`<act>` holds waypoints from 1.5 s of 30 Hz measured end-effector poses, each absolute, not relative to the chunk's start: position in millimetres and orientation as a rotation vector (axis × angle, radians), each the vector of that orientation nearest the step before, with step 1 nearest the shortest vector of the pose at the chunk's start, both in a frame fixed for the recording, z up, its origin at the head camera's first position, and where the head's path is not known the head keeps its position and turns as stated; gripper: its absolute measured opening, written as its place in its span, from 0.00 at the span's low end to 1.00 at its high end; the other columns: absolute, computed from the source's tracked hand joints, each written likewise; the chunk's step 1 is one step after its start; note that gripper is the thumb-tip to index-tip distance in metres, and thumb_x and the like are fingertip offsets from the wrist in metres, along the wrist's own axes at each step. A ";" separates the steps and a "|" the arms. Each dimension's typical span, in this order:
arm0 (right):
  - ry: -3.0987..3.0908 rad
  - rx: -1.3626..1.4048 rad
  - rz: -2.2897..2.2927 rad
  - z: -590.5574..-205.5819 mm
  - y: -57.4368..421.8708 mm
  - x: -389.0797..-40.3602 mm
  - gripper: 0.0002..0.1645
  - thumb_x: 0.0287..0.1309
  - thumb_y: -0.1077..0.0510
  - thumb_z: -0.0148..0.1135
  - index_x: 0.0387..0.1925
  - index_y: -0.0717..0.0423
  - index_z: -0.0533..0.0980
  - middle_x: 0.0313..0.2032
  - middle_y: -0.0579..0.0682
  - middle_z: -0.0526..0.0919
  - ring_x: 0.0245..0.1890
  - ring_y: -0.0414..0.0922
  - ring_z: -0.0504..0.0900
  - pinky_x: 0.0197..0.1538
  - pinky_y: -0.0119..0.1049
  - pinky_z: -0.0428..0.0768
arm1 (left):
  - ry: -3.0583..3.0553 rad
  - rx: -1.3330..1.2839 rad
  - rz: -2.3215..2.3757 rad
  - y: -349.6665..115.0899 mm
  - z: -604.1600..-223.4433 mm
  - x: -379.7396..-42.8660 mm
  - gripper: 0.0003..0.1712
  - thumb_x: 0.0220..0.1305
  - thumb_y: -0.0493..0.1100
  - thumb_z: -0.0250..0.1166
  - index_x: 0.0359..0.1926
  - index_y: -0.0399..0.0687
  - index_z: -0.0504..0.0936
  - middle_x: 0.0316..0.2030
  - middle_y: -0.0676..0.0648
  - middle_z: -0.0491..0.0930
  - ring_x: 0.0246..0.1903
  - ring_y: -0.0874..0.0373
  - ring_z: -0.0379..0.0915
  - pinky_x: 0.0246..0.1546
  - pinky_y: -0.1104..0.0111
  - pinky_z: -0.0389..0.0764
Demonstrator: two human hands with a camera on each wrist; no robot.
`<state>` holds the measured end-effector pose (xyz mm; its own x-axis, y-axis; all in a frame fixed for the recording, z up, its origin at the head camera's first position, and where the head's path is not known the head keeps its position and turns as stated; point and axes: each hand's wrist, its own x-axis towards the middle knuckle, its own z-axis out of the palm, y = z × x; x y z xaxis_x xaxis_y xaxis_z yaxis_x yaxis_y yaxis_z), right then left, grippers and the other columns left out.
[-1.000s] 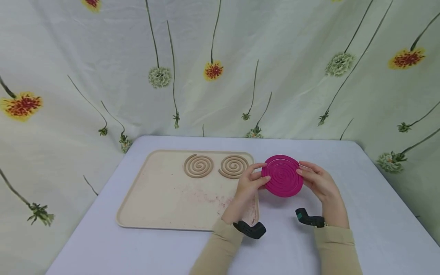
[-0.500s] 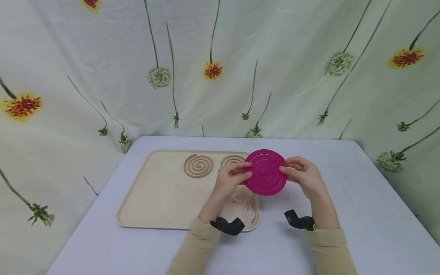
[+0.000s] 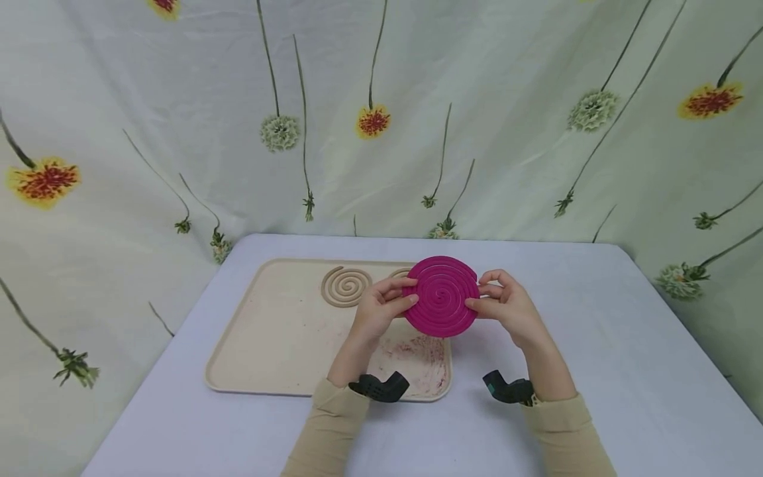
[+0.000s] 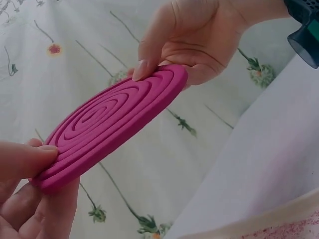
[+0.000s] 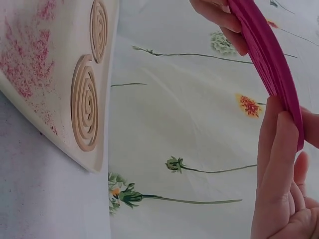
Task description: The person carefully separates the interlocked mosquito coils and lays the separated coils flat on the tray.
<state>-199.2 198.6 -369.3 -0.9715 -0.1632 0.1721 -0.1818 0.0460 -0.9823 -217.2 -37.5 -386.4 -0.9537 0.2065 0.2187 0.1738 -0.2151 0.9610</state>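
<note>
A round pink mosquito coil (image 3: 441, 297), wound in a tight flat spiral, is held up off the table between both hands. My left hand (image 3: 374, 313) pinches its left edge, with the thumb on the front face and fingers behind. At the opposite edge, the thumb of my right hand (image 3: 509, 308) presses the near face while fingers support the back, as the right wrist view shows. Edge-on in the left wrist view, the coil (image 4: 112, 124) appears tilted, its grooves visible. Behind it, two tan spiral coils lie on the tray; one tan coil (image 3: 347, 287) shows fully, the other mostly hidden.
A cream tray (image 3: 268, 344) with a raised rim lies on the white-covered table (image 3: 596, 318). Pink dust (image 3: 420, 361) is scattered over its right part. A floral cloth (image 3: 507, 132) hangs behind the table.
Both hands have carried the pink coil leftward and slightly up, from beside the tray to over its right end. It now covers most of the right tan coil.
</note>
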 end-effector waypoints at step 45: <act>-2.040 0.579 1.971 -392.9 153.7 -201.1 0.17 0.58 0.68 0.60 0.50 0.67 0.75 0.48 0.53 0.79 0.54 0.42 0.75 0.49 0.36 0.79 | 2.085 0.642 2.407 -10.7 -382.3 -200.1 0.14 0.60 0.26 0.59 0.47 0.24 0.77 0.44 0.31 0.78 0.42 0.57 0.79 0.46 0.65 0.80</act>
